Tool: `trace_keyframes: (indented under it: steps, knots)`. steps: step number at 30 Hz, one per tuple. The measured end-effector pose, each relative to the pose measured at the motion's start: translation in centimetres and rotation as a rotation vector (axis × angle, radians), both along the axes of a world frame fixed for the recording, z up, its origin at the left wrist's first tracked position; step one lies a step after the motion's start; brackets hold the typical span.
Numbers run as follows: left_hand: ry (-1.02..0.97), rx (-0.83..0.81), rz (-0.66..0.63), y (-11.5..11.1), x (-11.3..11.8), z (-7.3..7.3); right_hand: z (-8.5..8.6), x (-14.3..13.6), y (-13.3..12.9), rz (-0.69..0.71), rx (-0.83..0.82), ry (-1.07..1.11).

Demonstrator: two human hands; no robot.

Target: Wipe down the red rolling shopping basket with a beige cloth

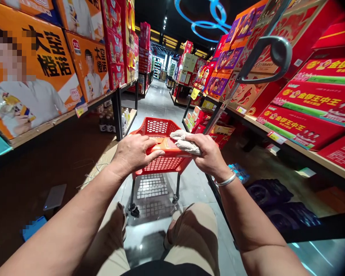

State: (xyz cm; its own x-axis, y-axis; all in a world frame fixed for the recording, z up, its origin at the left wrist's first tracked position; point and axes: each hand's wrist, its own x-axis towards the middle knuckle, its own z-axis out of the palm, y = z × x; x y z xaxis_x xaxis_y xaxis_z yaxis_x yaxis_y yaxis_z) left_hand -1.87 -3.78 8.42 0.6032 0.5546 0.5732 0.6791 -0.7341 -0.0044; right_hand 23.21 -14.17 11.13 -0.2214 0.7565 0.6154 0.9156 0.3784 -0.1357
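Observation:
A small red plastic shopping cart [164, 164] on black casters stands in front of my legs. My left hand [132, 153] is closed over the left part of its orange-red handle [161, 145], with the thumb lying along the near side. In my right hand [208, 151] is a bunched whitish cloth [186, 142], gripped at the handle's right end. Part of the handle there is hidden under the cloth and fingers. The portion of the basket that shows has mesh walls; no goods can be made out in it.
Shelves of stacked orange cartons [25, 73] line the left side. Red gift boxes [307, 111] fill the right shelf. A grey loop handle on a pole [286, 57] juts in at upper right. The tiled aisle [158, 90] runs ahead between shelf posts.

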Motion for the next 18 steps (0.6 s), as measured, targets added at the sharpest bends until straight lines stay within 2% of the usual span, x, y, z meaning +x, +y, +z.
trace_keyframes:
  steps: [2, 4, 7, 9, 11, 14, 18]
  knots:
    - [0.016, -0.014, -0.006, 0.5, -0.8, 0.2, 0.0, 0.8, -0.4, 0.003, -0.023, -0.079]
    - [0.034, -0.028, -0.021, 1.2, -1.7, 0.3, -0.2, 3.1, -0.7, -0.059, -0.045, -0.100]
    - [0.031, -0.051, -0.040, 2.0, -2.8, 0.5, -0.7, 7.0, -1.0, -0.167, -0.049, 0.027]
    - [0.018, -0.071, -0.045, 2.2, -3.1, 0.7, -1.0, 8.3, -1.0, -0.182, -0.053, 0.151]
    - [0.004, -0.085, -0.055, 1.9, -2.7, 0.9, -1.3, 7.8, -1.2, -0.169, -0.042, 0.216]
    - [-0.007, -0.102, -0.049, 0.8, -1.2, 1.3, -1.8, 4.3, -1.9, -0.175, 0.044, 0.118]
    - [0.005, -0.127, 0.127, -0.2, 0.8, 1.1, -2.7, 0.2, -2.9, -0.186, 0.074, -0.127]
